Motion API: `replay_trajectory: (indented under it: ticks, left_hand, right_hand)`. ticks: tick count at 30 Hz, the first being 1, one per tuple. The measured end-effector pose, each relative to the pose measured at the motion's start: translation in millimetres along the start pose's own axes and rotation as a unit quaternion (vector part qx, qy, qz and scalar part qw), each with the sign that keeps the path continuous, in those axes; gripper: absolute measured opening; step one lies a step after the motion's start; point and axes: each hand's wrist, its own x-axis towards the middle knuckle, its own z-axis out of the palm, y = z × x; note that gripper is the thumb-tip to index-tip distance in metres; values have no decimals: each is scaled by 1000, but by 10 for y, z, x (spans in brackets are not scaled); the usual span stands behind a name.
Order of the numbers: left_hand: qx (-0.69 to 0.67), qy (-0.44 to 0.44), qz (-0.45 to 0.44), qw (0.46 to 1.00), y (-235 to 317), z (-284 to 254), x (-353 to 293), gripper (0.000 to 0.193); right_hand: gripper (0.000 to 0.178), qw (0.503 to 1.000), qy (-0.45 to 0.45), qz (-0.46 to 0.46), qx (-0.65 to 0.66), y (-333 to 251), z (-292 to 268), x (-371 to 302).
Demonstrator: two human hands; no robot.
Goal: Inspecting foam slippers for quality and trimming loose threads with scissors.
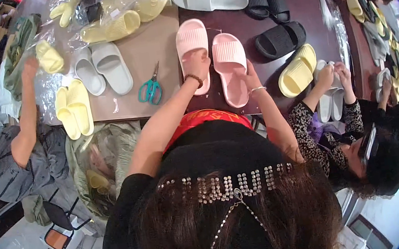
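Two pink slide slippers with ribbed straps are side by side at the table edge in front of me. My left hand is closed on the left pink slipper, its fingers over the footbed below the strap. With my right hand I grip the outer side of the right pink slipper, which sits slightly nearer to me. Part of the fingers of each hand is hidden. Teal-handled scissors lie with blades slightly apart, left of my left forearm.
Grey slippers and yellow slippers lie to the left, black and yellow ones to the right. Bagged slippers cover the back left. Co-workers handle slippers on both sides. A large plastic sack stands below the table's left edge.
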Motion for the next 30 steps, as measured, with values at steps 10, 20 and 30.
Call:
replay_trajectory:
  ticks: [10, 20, 30]
  left_hand:
    - [128, -101, 137, 977, 29, -238, -439, 34]
    - [290, -72, -165, 940, -337, -511, -112, 43]
    - [132, 20, -6, 991, -619, -652, -753, 38]
  right_hand:
    - [50, 948, 37, -83, -306, -5, 13, -66]
    - [55, 887, 82, -35, -452, -123, 600, 242]
    - [56, 824, 66, -77, -558, -389, 824, 211]
